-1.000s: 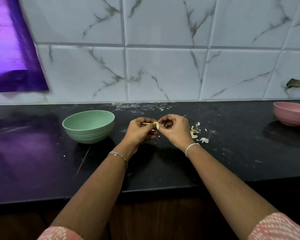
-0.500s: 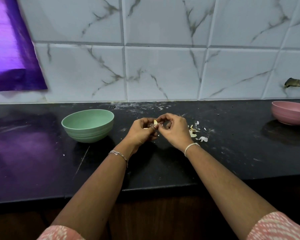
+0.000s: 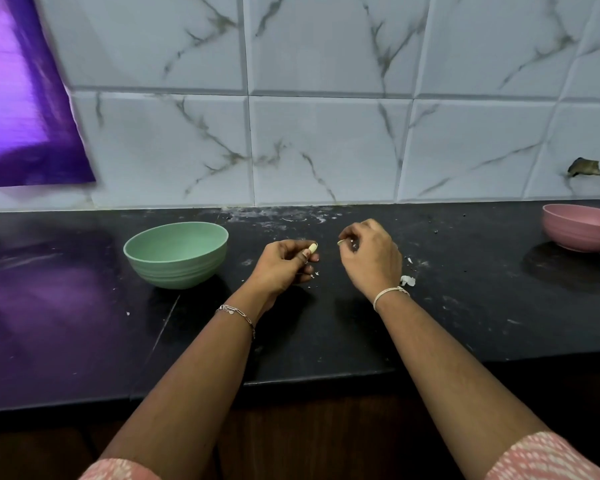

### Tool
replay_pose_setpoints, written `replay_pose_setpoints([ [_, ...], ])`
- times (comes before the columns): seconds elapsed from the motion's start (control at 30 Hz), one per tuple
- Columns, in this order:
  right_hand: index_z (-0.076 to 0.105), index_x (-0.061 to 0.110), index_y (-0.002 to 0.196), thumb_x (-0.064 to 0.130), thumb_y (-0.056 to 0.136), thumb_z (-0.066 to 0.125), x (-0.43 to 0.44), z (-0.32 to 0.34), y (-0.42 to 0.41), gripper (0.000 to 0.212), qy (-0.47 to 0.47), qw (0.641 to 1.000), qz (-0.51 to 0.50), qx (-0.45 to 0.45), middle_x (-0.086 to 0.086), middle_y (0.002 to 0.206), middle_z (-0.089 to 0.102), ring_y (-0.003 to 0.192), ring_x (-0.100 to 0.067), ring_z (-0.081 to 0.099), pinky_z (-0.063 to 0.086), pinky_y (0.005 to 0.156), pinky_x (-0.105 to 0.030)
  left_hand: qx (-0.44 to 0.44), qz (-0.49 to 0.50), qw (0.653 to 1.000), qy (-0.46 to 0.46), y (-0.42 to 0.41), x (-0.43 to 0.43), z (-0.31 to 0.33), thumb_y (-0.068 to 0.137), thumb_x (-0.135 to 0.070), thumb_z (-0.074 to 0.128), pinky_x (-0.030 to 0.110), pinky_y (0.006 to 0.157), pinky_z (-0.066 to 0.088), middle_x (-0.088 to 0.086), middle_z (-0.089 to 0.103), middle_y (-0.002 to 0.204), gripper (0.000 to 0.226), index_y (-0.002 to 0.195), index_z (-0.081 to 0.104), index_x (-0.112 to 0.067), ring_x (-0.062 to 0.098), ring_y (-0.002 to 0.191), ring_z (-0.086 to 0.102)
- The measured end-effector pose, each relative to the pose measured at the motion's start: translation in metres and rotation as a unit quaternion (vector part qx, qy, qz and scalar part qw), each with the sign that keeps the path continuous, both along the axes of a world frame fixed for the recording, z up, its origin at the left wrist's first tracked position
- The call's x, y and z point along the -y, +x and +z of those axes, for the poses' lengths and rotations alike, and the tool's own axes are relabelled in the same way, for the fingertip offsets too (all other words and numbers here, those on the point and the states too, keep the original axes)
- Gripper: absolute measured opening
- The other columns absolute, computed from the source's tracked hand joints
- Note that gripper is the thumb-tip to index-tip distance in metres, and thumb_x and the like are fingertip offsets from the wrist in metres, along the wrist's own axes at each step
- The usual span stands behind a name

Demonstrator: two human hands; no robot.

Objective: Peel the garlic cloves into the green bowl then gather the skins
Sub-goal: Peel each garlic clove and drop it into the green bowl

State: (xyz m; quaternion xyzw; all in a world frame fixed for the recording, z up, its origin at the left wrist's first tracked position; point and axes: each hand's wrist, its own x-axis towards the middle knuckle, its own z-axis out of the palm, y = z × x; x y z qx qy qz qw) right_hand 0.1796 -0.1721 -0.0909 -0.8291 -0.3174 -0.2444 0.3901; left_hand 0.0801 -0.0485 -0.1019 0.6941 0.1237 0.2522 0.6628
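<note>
Fingertips of the left hand (image 3: 284,266) pinch a pale garlic clove (image 3: 312,248), keeping it just right of the green bowl (image 3: 176,254), probably for dropping in. Apart from it, the right hand (image 3: 371,258) nips a skin scrap (image 3: 342,242) above the counter (image 3: 326,323).

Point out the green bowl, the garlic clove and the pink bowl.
green bowl (image 3: 174,268): head view, outer front wall.
garlic clove (image 3: 312,248): head view, pale tip showing at the left hand's fingertips.
pink bowl (image 3: 575,233): head view, outer wall.
</note>
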Motion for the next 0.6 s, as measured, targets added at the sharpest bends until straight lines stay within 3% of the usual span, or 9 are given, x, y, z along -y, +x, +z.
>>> replay_pose_setpoints([
  [0.2,0.072,0.022,0.099,0.016,0.094,0.05,0.007,-0.001,0.01,0.022,-0.05,0.995,-0.068,-0.043,0.0,0.12,0.051,0.103,-0.023,0.057,0.042,0.072,-0.03,0.012,-0.041,0.997,-0.071,-0.003,-0.001,0.003,0.098,-0.009,0.052,0.024,0.069,0.057,0.004,0.071,0.092,0.024,0.12,0.06,-0.011,0.01,0.072,0.064],
  [0.33,0.065,0.026,0.109,0.012,0.091,0.057,0.008,0.0,0.008,0.025,-0.012,0.999,-0.04,-0.028,0.007,0.108,0.064,0.1,-0.017,0.061,0.049,0.076,-0.032,0.028,-0.046,0.995,-0.086,-0.005,0.001,0.005,0.099,-0.006,0.05,0.022,0.069,0.057,0.001,0.068,0.087,0.027,0.12,0.063,-0.016,0.009,0.069,0.062],
  [0.47,0.067,0.024,0.101,0.024,0.086,0.07,0.007,0.001,0.004,0.015,0.026,0.998,0.055,-0.011,0.01,0.104,0.055,0.082,-0.009,0.058,0.051,0.075,-0.032,0.02,-0.047,0.996,-0.08,-0.005,0.0,0.004,0.099,-0.005,0.049,0.024,0.07,0.057,0.003,0.069,0.089,0.026,0.117,0.064,-0.015,0.011,0.071,0.063],
  [0.6,0.069,0.03,0.112,0.015,0.088,0.068,0.001,-0.004,-0.001,0.029,0.011,0.982,0.187,0.01,0.012,0.108,0.05,0.09,-0.008,0.061,0.055,0.079,-0.033,0.011,-0.052,0.995,-0.084,-0.003,0.0,0.004,0.099,-0.004,0.049,0.025,0.067,0.057,0.003,0.071,0.086,0.023,0.117,0.06,-0.012,0.012,0.07,0.064],
])
